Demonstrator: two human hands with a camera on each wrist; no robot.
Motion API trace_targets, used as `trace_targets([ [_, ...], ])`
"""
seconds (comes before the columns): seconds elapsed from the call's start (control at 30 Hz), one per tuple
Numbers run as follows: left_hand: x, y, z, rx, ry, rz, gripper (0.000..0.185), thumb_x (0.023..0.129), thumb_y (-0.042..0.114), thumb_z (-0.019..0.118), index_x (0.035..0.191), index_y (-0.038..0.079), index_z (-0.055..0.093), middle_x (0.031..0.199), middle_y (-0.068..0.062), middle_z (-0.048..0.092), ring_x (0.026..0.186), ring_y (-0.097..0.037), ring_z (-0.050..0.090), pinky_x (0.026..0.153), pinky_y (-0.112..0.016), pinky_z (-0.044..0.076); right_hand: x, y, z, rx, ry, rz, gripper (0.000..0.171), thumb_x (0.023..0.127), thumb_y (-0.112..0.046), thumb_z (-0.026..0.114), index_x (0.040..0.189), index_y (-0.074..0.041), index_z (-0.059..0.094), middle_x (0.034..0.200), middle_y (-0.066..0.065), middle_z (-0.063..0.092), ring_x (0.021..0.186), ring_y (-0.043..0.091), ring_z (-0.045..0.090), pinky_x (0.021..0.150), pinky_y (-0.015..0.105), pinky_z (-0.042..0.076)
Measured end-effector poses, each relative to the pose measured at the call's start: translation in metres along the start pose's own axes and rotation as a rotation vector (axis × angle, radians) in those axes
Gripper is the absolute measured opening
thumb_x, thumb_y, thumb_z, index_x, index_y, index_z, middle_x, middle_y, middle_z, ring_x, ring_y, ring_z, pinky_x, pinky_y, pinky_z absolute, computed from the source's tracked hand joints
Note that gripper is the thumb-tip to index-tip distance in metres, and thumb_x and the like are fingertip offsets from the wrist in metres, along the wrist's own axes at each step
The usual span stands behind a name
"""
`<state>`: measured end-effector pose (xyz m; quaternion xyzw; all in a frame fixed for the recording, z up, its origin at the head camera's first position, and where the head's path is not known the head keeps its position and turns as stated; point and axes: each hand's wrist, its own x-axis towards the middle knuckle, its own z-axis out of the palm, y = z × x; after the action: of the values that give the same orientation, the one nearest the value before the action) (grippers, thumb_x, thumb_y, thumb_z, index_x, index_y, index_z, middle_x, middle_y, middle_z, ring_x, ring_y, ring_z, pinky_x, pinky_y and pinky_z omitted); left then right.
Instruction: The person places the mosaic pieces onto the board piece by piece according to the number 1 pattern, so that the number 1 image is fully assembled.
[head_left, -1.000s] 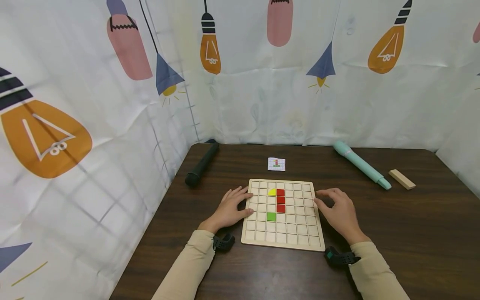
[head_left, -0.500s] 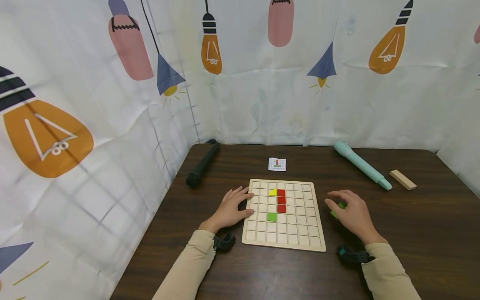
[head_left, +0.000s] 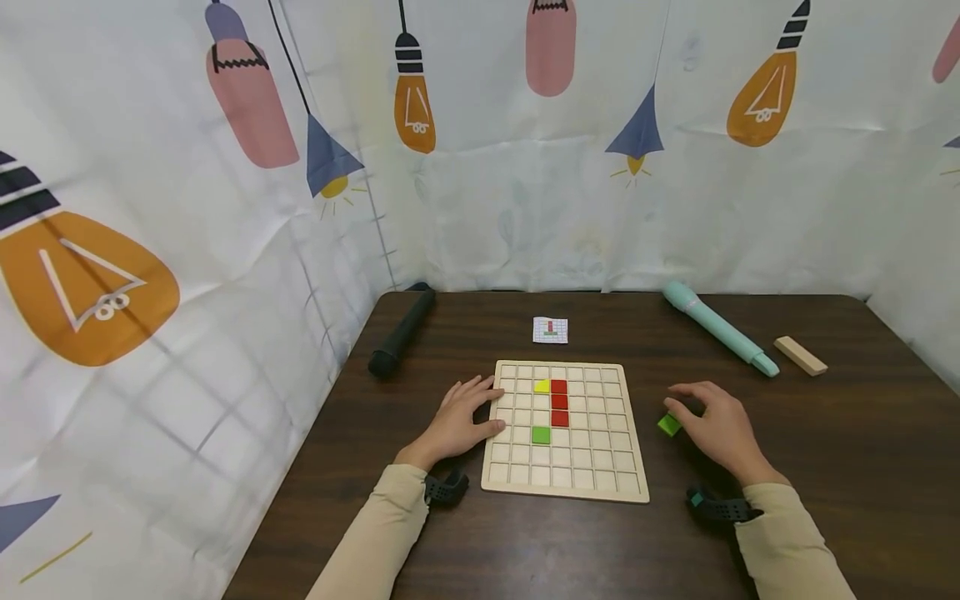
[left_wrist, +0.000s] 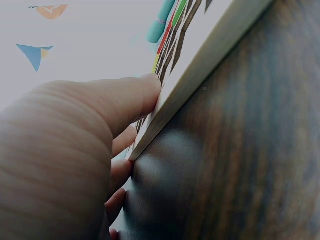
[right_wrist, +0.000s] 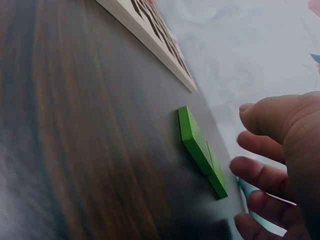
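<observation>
A pale wooden grid board (head_left: 600,471) lies on the dark table. Three red square tiles (head_left: 559,401) form a column in it, with a yellow triangular tile (head_left: 543,387) left of the top one and a green square tile (head_left: 541,435) lower down. My left hand (head_left: 457,421) rests at the board's left edge, its thumb (left_wrist: 135,95) and fingers fairly straight along the rim. Right of the board, my right hand (head_left: 716,429) hovers over two loose green tiles (right_wrist: 195,140). Its relaxed fingers (right_wrist: 262,175) are apart from them in the right wrist view.
Behind the board lies a small printed card (head_left: 551,331) with a coloured grid pattern. A dark cylinder (head_left: 403,332) is at the back left. At the back right are a mint-green tube-shaped object (head_left: 720,328) and a wooden block (head_left: 800,356). A patterned curtain (head_left: 487,208) hangs behind the table.
My right hand has moved right, away from the board's right edge, to the loose green tiles, one of which now shows beside the thumb. The left hand has stayed on the board's edge.
</observation>
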<state>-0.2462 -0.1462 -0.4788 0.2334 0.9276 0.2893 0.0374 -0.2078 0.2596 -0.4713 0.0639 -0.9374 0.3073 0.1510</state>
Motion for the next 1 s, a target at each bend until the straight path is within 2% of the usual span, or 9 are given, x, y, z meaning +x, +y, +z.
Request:
trace_targets([
  [0.27,-0.001,-0.002,0.003,0.007,0.006,-0.007,0.056,0.092,0.036,0.067,0.143,0.018,0.052,0.157,-0.003,0.033,0.148,-0.026,0.020,0.119,-0.051,0.005,-0.002,0.008,-0.003,-0.004,-0.053,-0.005,0.034,0.096,-0.032,0.063,0.116,-0.005,0.069,0.111,0.017,0.066,0.093,0.032,0.060,0.073,0.049,0.049],
  [0.43,0.000,-0.002,0.002,-0.002,0.006,-0.001,0.056,0.092,0.035,0.067,0.143,0.017,0.052,0.157,-0.004,0.033,0.148,-0.026,0.020,0.119,-0.052,0.006,-0.002,0.014,-0.008,-0.028,-0.106,0.004,0.036,0.096,-0.035,0.063,0.118,-0.007,0.069,0.113,0.016,0.066,0.087,0.025,0.057,0.069,0.039,0.046],
  [0.57,0.000,-0.002,0.002,-0.001,0.006,0.001,0.056,0.093,0.036,0.066,0.144,0.017,0.051,0.157,-0.004,0.032,0.148,-0.025,0.020,0.119,-0.051,0.005,-0.002,0.018,-0.012,-0.029,-0.142,0.002,0.033,0.095,-0.030,0.065,0.117,-0.006,0.069,0.105,0.012,0.065,0.077,0.019,0.051,0.063,0.032,0.042],
  [0.7,0.000,-0.002,0.002,0.000,0.007,0.004,0.056,0.092,0.035,0.067,0.143,0.016,0.051,0.157,-0.004,0.033,0.148,-0.026,0.020,0.119,-0.052,0.005,-0.002,0.018,-0.014,-0.020,-0.181,-0.019,0.027,0.092,-0.015,0.066,0.117,-0.005,0.069,0.102,0.010,0.063,0.075,0.017,0.047,0.061,0.030,0.039],
  [0.8,0.001,-0.003,0.002,0.006,0.008,0.004,0.056,0.092,0.035,0.066,0.143,0.016,0.052,0.157,-0.004,0.033,0.148,-0.026,0.020,0.119,-0.051,0.005,-0.002,0.017,-0.015,-0.011,-0.205,-0.025,0.031,0.087,-0.005,0.063,0.118,-0.004,0.068,0.107,0.013,0.062,0.078,0.019,0.047,0.063,0.031,0.039],
  [1.0,0.000,-0.003,0.002,0.004,0.011,0.009,0.055,0.092,0.035,0.067,0.142,0.016,0.052,0.157,-0.004,0.033,0.148,-0.026,0.020,0.119,-0.053,0.006,-0.003,0.015,-0.013,-0.010,-0.210,-0.024,0.033,0.085,-0.004,0.066,0.118,-0.004,0.068,0.104,0.012,0.061,0.078,0.019,0.047,0.063,0.032,0.038],
])
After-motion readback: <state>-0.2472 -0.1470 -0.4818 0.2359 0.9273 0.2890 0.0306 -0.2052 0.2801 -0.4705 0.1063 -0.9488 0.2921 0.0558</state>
